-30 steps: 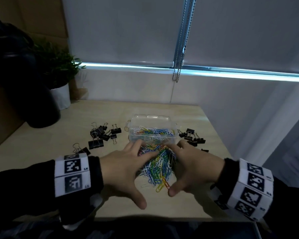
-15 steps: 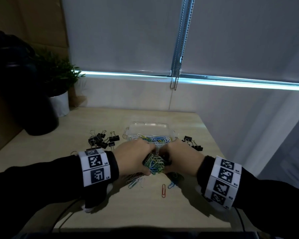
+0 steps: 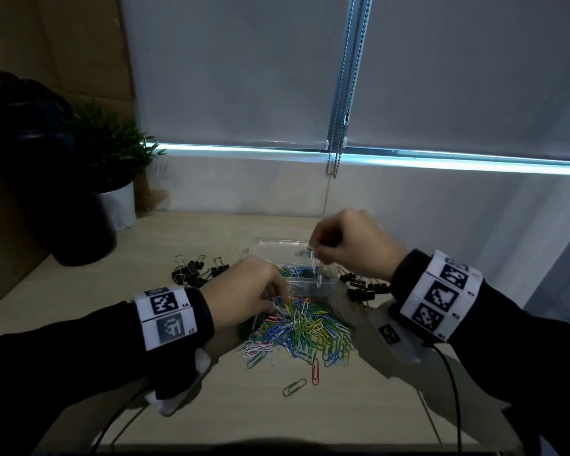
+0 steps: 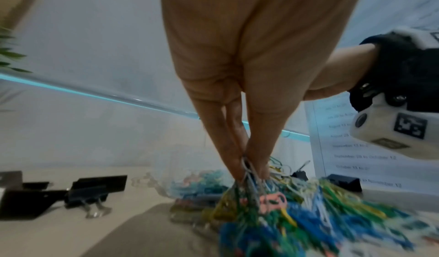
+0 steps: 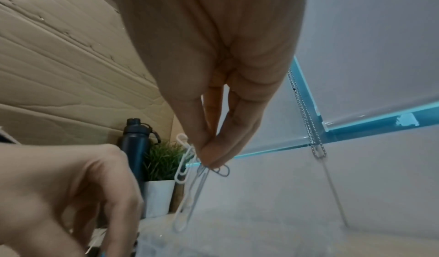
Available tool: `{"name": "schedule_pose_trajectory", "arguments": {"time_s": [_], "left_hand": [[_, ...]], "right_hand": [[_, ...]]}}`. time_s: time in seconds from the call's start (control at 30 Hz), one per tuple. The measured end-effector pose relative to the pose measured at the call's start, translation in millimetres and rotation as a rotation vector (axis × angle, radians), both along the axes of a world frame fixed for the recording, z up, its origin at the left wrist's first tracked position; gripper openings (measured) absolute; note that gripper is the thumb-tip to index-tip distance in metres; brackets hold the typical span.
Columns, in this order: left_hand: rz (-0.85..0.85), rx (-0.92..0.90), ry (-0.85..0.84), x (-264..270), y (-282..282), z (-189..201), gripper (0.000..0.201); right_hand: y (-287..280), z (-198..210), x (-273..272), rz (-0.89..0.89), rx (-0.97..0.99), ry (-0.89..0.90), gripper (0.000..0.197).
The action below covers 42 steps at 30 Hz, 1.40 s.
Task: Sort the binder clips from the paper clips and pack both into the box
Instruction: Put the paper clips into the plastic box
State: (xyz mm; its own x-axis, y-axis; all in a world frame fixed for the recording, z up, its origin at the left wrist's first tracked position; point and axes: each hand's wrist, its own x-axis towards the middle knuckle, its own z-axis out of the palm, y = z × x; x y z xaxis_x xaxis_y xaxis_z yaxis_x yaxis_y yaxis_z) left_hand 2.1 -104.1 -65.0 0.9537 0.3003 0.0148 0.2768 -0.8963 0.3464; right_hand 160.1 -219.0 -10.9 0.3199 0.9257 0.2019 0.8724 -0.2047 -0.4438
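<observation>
the right hand [image 3: 349,245] hangs over the box [image 3: 278,241], its fingertips [image 5: 211,156] pinching a few white paper clips [image 3: 316,268] that dangle with their long axes near vertical, lower ends pointing down into the box. the box is clear plastic, at about 12 o'clock from the pile [image 3: 306,327], its long side running 9 to 3 o'clock, with coloured clips already inside. the left hand [image 3: 244,291] sits at the pile's 10 o'clock edge, thumb and fingers [image 4: 223,148] pinched on a bunch of clips at the top of the heap. the pile's clips lie flat on the table [image 3: 244,406] and point every way; a red clip [image 3: 315,371] at 6 o'clock lies along the 12–6 line, and a green clip [image 3: 294,387] just beside it slants toward 2 o'clock. black binder clips [image 3: 195,273] lie at the box's 9 o'clock, more binders [image 3: 364,286] at its 3 o'clock. a plant [image 3: 112,166] and a dark bottle [image 3: 30,166] stand at 10 o'clock.
</observation>
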Motion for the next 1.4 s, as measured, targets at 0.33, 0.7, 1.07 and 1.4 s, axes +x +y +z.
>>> {"name": "schedule_pose_trajectory", "arguments": {"time_s": [0.33,0.7,1.07,1.4], "left_hand": [[0.043,-0.063,-0.236,13.0,16.1,50.6,0.015],[0.021,-0.056,-0.165,18.4,31.9,35.7,0.029],[0.002,0.103,0.061,-19.1,3.8,13.0,0.018],[0.05,0.159,0.15,-23.0,2.0,6.1,0.037]], "right_hand": [[-4.7,-10.4,4.5,-0.005,-0.159,-0.078,0.013],[-17.6,-36.6,-21.5,0.229,-0.507,-0.123,0.056],[-14.3,-43.8,-22.6,0.223,-0.392,-0.194,0.007],[-2.0,12.8,2.7,0.132,-0.149,-0.022,0.014]]}}
